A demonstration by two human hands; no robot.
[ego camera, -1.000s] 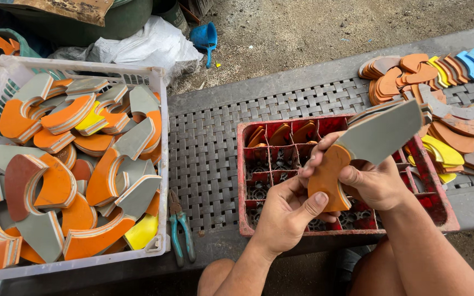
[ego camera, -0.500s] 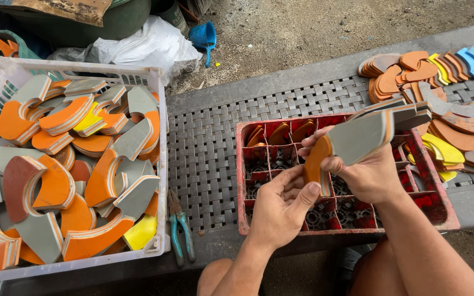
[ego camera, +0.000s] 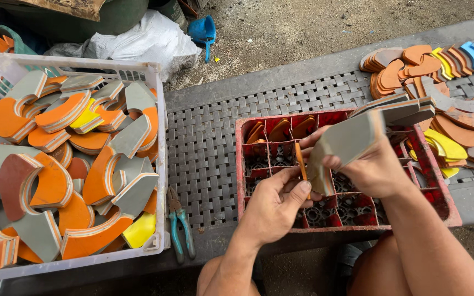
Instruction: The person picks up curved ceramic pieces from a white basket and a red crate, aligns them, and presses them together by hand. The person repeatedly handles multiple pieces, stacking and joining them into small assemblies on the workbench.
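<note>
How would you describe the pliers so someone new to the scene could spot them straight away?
Start at the big white basket of orange and grey curved offcuts on the left. Just off its right wall, on the grey woven bench, lie the pliers, handles towards the camera. Their teal grips and dark metal jaws make them the only tool among foam pieces.

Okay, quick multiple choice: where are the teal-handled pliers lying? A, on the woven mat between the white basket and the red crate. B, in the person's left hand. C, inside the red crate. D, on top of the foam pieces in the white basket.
A: the teal-handled pliers lie on the woven mat, just right of the white basket and left of the red crate, touched by neither hand.
</note>
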